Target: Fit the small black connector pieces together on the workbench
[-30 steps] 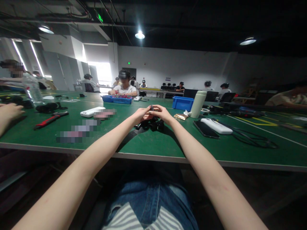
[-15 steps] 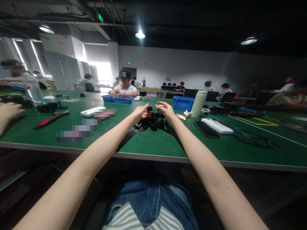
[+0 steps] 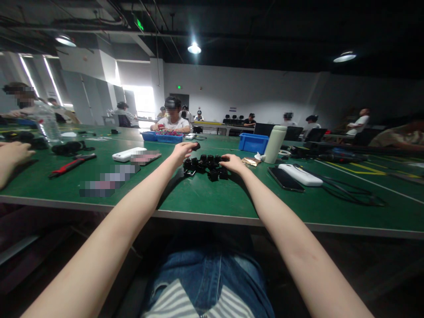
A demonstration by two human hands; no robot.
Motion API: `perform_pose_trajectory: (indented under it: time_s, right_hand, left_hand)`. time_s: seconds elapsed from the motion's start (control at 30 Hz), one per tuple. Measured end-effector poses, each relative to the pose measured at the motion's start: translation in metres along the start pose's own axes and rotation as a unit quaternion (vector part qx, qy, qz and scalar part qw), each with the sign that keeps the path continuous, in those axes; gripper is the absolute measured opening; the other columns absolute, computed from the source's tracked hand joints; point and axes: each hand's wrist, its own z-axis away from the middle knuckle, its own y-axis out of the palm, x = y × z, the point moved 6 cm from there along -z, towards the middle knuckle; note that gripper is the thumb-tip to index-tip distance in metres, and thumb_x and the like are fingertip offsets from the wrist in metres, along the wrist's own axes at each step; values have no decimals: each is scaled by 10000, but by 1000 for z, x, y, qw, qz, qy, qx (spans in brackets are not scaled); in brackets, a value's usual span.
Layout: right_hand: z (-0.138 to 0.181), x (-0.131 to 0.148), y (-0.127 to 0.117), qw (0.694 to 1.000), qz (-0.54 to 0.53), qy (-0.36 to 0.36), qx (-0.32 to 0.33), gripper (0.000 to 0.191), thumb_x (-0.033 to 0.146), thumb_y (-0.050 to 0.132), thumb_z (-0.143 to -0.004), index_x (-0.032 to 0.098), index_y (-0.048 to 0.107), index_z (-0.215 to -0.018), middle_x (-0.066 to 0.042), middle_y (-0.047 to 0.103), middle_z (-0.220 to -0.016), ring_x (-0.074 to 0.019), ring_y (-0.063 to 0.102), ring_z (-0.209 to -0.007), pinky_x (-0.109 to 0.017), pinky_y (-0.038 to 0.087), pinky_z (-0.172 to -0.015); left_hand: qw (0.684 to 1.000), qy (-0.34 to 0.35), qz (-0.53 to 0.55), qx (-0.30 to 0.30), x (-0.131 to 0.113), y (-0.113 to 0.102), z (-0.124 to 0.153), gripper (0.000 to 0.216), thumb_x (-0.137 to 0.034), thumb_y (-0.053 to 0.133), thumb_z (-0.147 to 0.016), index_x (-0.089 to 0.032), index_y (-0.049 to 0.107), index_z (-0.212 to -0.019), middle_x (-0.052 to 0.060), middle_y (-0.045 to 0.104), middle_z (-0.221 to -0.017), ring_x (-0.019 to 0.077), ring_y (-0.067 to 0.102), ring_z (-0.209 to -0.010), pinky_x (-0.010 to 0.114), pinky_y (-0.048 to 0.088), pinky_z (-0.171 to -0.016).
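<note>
A pile of small black parts [image 3: 212, 167], block-like and shiny, lies on the green table between my hands. Raised over the pile's left end, my left hand [image 3: 181, 152] grips one small black part [image 3: 196, 145] at its fingertips. The exact kind of these parts is too small to tell. My right hand [image 3: 233, 163] rests low at the pile's right side, its thumb and fingers closed round a small black part among the others. The pile partly hides those fingertips.
To the left lie a white power bank [image 3: 126, 154], red-handled pliers [image 3: 71, 166] and a water bottle [image 3: 49, 126], with another person's hand [image 3: 13, 159]. To the right are a blue bin [image 3: 253, 143], pale green tumbler [image 3: 274, 145], phone [image 3: 285, 178] and cabled white power bank [image 3: 300, 175]. A person [image 3: 174, 117] sits opposite.
My hands have moved apart. The left shifted left and slightly up with a black part; the right came down from above the pile onto its right side. More of the pile shows.
</note>
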Motion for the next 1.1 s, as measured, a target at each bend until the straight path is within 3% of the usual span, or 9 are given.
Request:
perform_pose_trajectory:
  time_s: [0.2, 0.37, 0.53, 0.83, 1.1]
  right_hand:
    - [0, 2, 10, 997, 10, -8, 71, 411, 337, 596, -771, 163, 636, -1141, -76, 626, -1207, -216, 573, -1124, -287, 414, -961]
    - [-11, -5, 3, 1000, -3, 4, 18, 388, 309, 498, -837, 161, 610, -1178, -80, 616, -1221, -207, 560, -1145, -292, 412, -970]
    - [-25, -20, 0, 998, 42, 44, -8, 487, 149, 454, -808, 156, 511, -1292, -92, 540, -1318, -224, 498, -1222, -342, 384, -1024]
    - [-46, -23, 15, 988, 130, 58, 66, 585, 121, 413, -802, 200, 408, -1382, -62, 437, -1413, -234, 433, -1282, -369, 381, -1039]
    - [-53, -27, 24, 980, 161, 72, 94, 463, 169, 463, -799, 223, 558, -1249, -79, 567, -1284, -241, 525, -1189, -368, 434, -970]
  left_hand:
    - [993, 13, -89, -81, 8, -27, -12, 367, -226, 761, -517, -130, 604, -835, 88, 678, -871, 190, 628, -890, 246, 477, -703]
    - [961, 9, -242, -132, 16, -44, -17, 373, -212, 722, -571, -154, 603, -919, 83, 685, -907, 197, 638, -878, 264, 488, -718]
    - [920, 15, -377, -109, 19, -45, -15, 344, -174, 703, -600, -174, 616, -933, 101, 677, -1032, 221, 625, -973, 286, 468, -812]
    - [881, -28, -459, -108, 25, -49, -7, 348, -254, 711, -631, -188, 632, -964, 111, 663, -1102, 241, 610, -1043, 289, 464, -840]
    - [849, -49, -513, -115, 23, -47, 0, 330, -331, 682, -687, -194, 662, -986, 121, 666, -1102, 271, 598, -1064, 328, 463, -844]
